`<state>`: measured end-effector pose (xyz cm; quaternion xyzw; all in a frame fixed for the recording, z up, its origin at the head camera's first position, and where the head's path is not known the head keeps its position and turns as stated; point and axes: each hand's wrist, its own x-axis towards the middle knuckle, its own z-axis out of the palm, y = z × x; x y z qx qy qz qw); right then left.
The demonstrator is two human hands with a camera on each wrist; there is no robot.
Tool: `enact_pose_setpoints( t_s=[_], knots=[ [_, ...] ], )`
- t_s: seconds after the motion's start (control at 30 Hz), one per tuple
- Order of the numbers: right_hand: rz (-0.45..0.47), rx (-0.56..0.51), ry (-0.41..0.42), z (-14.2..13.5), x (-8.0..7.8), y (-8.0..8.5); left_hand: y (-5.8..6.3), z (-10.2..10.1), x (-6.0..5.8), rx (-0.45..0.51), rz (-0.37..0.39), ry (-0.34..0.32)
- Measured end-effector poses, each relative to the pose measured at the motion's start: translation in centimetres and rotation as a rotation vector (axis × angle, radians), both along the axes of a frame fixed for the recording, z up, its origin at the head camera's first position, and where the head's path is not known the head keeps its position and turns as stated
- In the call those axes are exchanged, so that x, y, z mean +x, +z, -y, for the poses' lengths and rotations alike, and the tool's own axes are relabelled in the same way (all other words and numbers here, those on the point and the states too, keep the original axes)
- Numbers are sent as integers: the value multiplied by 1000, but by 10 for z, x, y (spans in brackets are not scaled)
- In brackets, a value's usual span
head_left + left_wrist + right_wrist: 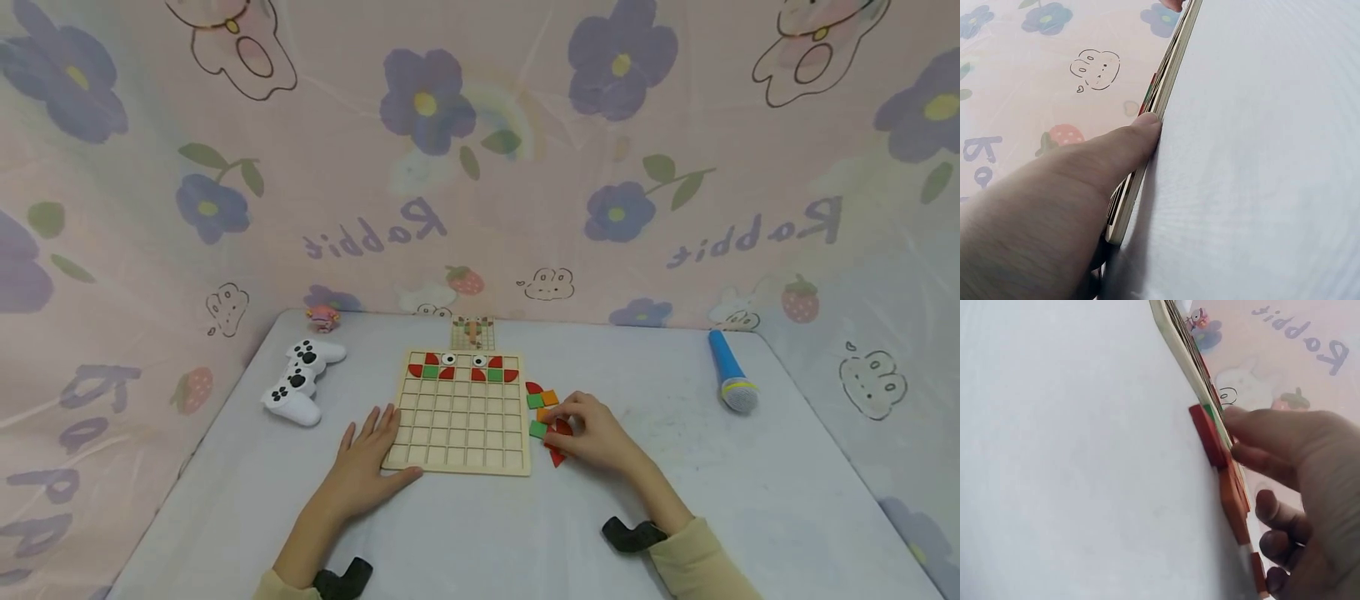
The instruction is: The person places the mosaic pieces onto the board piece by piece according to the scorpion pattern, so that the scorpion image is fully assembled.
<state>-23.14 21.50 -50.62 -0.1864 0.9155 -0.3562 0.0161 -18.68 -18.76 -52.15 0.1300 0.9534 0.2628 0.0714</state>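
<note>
My left hand lies at the lower left corner of a square wooden grid board, fingers spread along its left edge. The thumb touches its near edge in the left wrist view. Red and green pieces and two eye discs fill cells in the board's top rows. To the right of the board, my right hand bends over loose pieces, thumb and index apart. Around its fingertips lie a green square, an orange square and a red piece. I see nothing pinched between them.
Behind the board sits a small pattern card. A white game controller lies at the left, with a small pink figurine beyond it. At the right lies a blue toy microphone. A patterned cloth rises behind the table.
</note>
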Motion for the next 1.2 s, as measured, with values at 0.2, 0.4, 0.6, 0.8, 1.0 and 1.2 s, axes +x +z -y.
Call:
enact_pose_setpoints(
  t_s=[0.2,0.4,0.6,0.8,1.0,1.2],
  knots=[
    [-48,34,-40,5,2,-8,1,-1,0,4,2,1],
    [-94,8,-76,7,3,-12,-1,0,0,-6,0,-2],
    [-118,17,-69,9,5,-10,1,0,0,2,7,2],
    [-130,31,-52,12,7,-10,3,-1,1,7,3,4],
    [-103,53,-53,14,7,-9,3,-1,1,6,1,3],
    [-98,61,-59,13,7,-9,1,-1,0,-3,-1,5]
  ],
)
